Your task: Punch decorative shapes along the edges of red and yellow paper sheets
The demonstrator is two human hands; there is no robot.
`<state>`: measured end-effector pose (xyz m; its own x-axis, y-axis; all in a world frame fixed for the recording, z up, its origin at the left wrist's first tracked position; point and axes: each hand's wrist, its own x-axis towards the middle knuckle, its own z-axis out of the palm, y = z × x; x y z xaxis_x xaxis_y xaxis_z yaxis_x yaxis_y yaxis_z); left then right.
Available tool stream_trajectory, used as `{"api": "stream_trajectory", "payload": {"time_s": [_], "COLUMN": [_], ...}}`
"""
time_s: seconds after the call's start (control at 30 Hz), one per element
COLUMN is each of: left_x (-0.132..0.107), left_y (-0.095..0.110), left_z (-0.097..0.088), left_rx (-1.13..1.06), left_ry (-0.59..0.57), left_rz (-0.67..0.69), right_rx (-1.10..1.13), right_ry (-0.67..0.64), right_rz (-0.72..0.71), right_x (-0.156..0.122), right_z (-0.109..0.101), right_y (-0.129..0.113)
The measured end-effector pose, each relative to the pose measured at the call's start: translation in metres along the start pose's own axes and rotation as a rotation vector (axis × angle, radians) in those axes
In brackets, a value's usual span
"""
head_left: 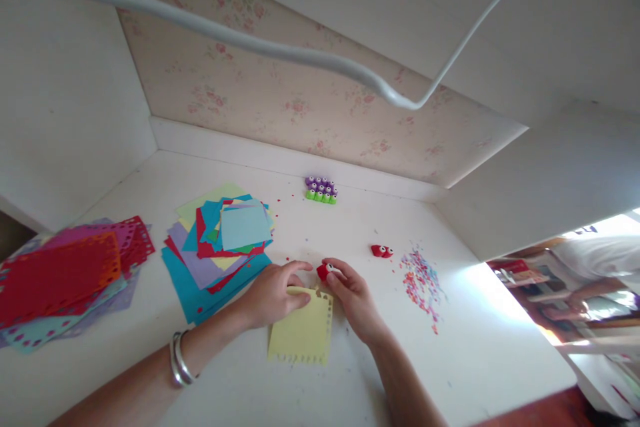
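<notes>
A pale yellow paper square (pixel 303 333) with punched edges lies on the white desk (pixel 465 353). My left hand (pixel 273 293) rests on its top left corner, fingers curled and pressing the sheet down. My right hand (pixel 353 297) pinches a small red paper punch (pixel 324 271) at the sheet's top edge. A silver bangle (pixel 179 360) sits on my left wrist.
A stack of coloured paper squares (pixel 220 240) lies left of my hands. Punched sheets (pixel 60 280) sit at the far left. Two red punches (pixel 381 251), a confetti pile (pixel 423 283), and purple and green punches (pixel 321 189) by the back wall. A white cable (pixel 250 43) hangs overhead.
</notes>
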<state>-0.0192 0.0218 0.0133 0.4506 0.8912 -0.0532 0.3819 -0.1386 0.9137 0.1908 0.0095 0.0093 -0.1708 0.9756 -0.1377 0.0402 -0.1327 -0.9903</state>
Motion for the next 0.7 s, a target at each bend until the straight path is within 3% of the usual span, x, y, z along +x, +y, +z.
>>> {"api": "stream_trajectory", "payload": {"time_s": [0.1,0.37,0.5,0.57,0.7], "left_x": [0.000,0.001,0.002,0.003,0.004], "left_y": [-0.001,-0.005,-0.004,-0.003,-0.001], "left_z": [0.000,-0.002,-0.002,-0.002,-0.003], "left_rx": [0.022,0.080,0.026,-0.026,-0.075], "left_ry": [-0.008,-0.011,-0.004,-0.016,-0.050], "left_rz": [0.020,0.052,0.035,0.039,0.057], "right_rx": [-0.100,-0.817,-0.909,-0.818,-0.474], "right_ry": [0.108,0.406,0.502,0.380,-0.175], "right_rz": [-0.047,-0.335,-0.472,-0.502,-0.316], "right_x": [0.004,0.024,0.018,0.011,0.003], "right_z": [-0.009,-0.064,-0.061,-0.047,-0.018], "right_y": [0.005,0.016,0.009,0.001,-0.013]}}
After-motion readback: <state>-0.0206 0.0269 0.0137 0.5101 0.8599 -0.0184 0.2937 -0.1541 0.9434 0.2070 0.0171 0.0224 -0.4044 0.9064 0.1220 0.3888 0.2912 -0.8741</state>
